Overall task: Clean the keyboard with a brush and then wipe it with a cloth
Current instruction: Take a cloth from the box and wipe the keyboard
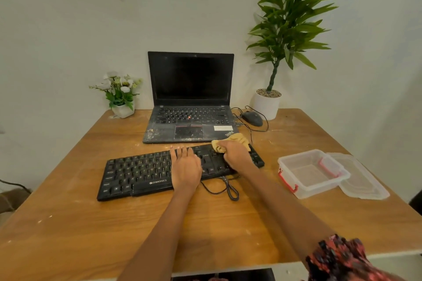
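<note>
Yellow cloth (230,142), bunched, is gripped by the right hand (237,155) and pressed on the far right part of the black keyboard (141,171); fingers curled round the fabric. The left hand (185,166) lies flat on the keys near the keyboard's middle, fingers straight and together, holding nothing, apparently bracing the board. The keyboard sits slantwise at the centre of the wooden surface (68,223), its right end nearer the far edge, its cable (225,186) looped just in front of it. No brush is visible, so the step in hand is judged to be the wiping.

To wipe well: keep the bracing hand firm so the board does not slide, draw the cloth along the key rows from the right end toward the left, shift the left hand aside when the cloth reaches it, and keep the cloth off the loose cable.

Surface and room, head view: a dusty open laptop (190,98) stands behind the keyboard toward the far edge; a wired mouse (252,118) lies to its right. A potted plant (285,29) occupies the far right corner, a small flower pot (120,96) the far left. A clear plastic box (310,172) with red clips rests near the right edge, its lid (363,180) beside it. A plain pale wall (68,18) stands behind.
</note>
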